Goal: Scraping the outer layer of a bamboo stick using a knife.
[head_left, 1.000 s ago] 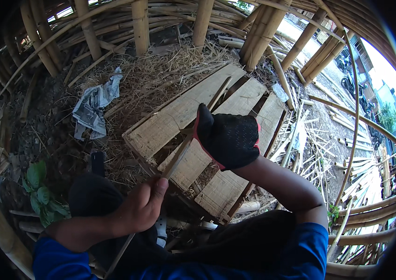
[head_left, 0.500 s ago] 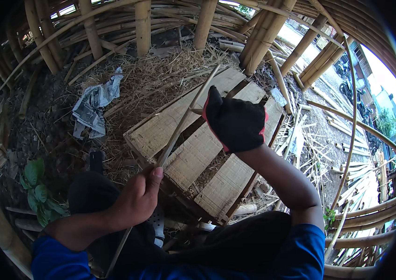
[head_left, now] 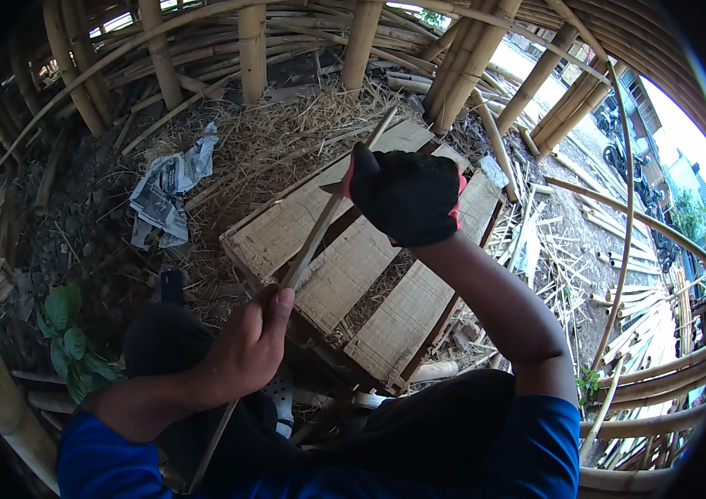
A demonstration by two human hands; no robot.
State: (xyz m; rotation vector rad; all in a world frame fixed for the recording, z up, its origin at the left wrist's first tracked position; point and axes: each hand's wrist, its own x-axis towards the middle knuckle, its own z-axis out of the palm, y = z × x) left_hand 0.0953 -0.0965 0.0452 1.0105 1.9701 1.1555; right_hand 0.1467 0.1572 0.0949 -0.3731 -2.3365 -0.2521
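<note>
My bare left hand (head_left: pixel 246 345) is closed round a long, thin bamboo strip (head_left: pixel 313 241), thumb lying along the top. The strip slants from my lap up and away to the right, above a low table of wooden slats (head_left: pixel 345 287). My right hand (head_left: pixel 407 198), in a black glove with red edges, is closed round a knife; its handle is hidden in the fist. Only a short pointed piece of the knife blade (head_left: pixel 332 189) shows, lying across the strip near its far end. The gloved thumb is beside the strip.
Crumpled newspaper (head_left: pixel 162 195) lies on straw-littered ground at the left, with a dark phone-like object (head_left: pixel 172 287) nearer me. A leafy plant (head_left: pixel 66 337) grows at lower left. Bamboo posts (head_left: pixel 253 54) stand behind, and cut bamboo pieces (head_left: pixel 619 333) are heaped at right.
My right hand has moved a little left and away from me, the blade shifting along the strip toward its far end. My left hand keeps its hold, nearly still.
</note>
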